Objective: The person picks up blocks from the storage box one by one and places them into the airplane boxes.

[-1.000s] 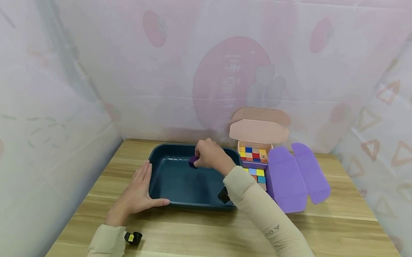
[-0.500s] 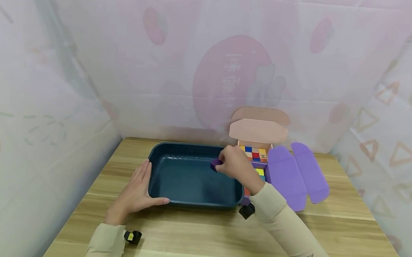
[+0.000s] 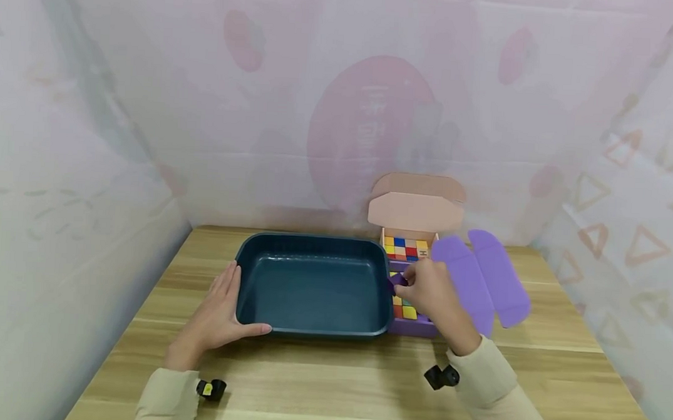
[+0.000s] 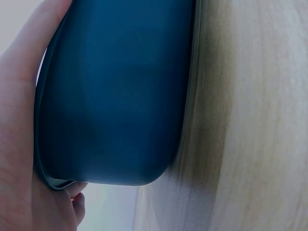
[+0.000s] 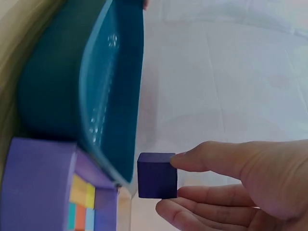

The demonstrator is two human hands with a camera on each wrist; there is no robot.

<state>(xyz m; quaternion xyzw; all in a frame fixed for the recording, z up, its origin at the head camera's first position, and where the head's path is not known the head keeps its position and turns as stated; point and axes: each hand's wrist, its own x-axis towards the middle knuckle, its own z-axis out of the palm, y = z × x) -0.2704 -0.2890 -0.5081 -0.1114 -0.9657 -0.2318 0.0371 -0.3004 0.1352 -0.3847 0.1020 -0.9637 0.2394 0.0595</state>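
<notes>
A dark purple cube [image 5: 157, 176] is pinched between thumb and fingers of my right hand [image 3: 430, 290], just above the purple box [image 3: 413, 328] beside the tray's right rim. Colourful cubes [image 3: 405, 312] fill part of that box; my hand hides some of them. The dark teal tray [image 3: 316, 297] sits on the table with nothing in it. My left hand [image 3: 212, 314] rests along its front left corner, thumb on the front rim and fingers straight along the left side. In the left wrist view, this hand [image 4: 19, 125] lies against the tray's rim.
Behind the purple box stands a light pink box [image 3: 414, 212], lid raised, with several coloured cubes [image 3: 405, 247] inside. The purple box's lid [image 3: 491, 279] is folded out to the right. Printed cloth walls surround the wooden table [image 3: 329, 385] at the back and sides.
My right hand has carried the purple cube from over the tray rightward to above the purple box. The left hand has stayed on the tray's corner.
</notes>
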